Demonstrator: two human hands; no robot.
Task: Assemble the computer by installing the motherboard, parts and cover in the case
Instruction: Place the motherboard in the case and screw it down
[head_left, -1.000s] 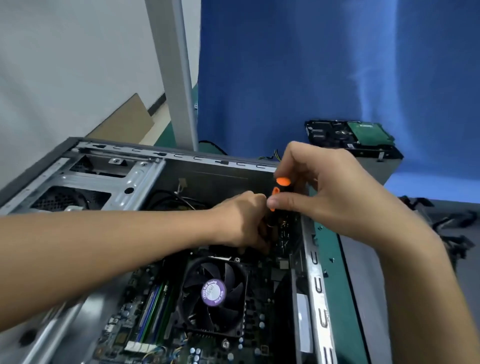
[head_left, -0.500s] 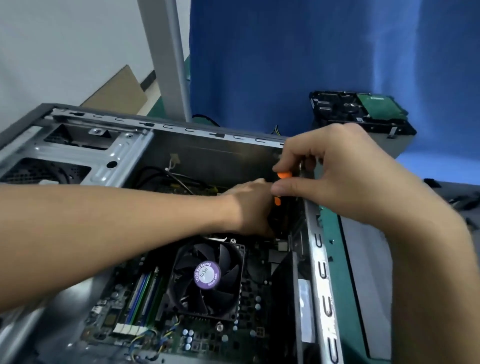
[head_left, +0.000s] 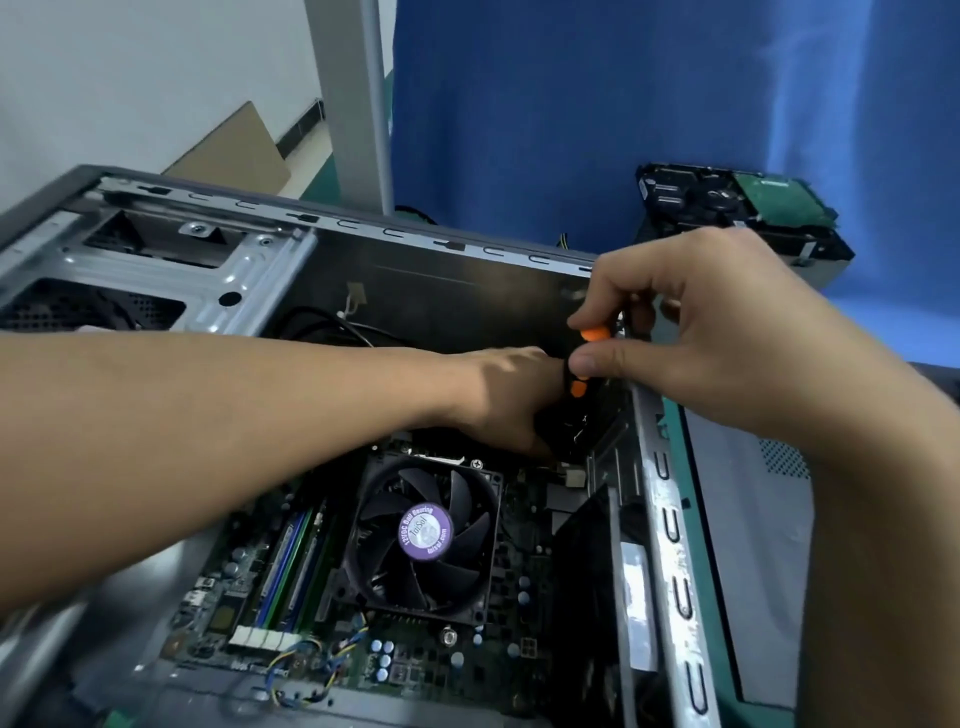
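Observation:
The open grey computer case (head_left: 208, 275) lies on its side with the green motherboard (head_left: 410, 660) inside it. A black CPU fan (head_left: 426, 535) with a purple label sits in the middle of the board. My right hand (head_left: 691, 338) pinches the black and orange handle of a screwdriver (head_left: 584, 358) over the far right corner of the case, by the rear wall. My left hand (head_left: 511, 400) reaches into that corner beneath it, its fingers hidden around the screwdriver's lower part. The tip and any screw are hidden.
A hard drive (head_left: 727, 208) with a green board rests on a grey box at the back right. A grey side panel (head_left: 753, 545) lies on the green table to the right of the case. A blue curtain (head_left: 623, 104) and a grey post (head_left: 353, 104) stand behind.
My view has dropped and shifted a little, so the case sits higher in the frame. Both hands stay at the same corner with the screwdriver, my right fingers shifting slightly on the handle.

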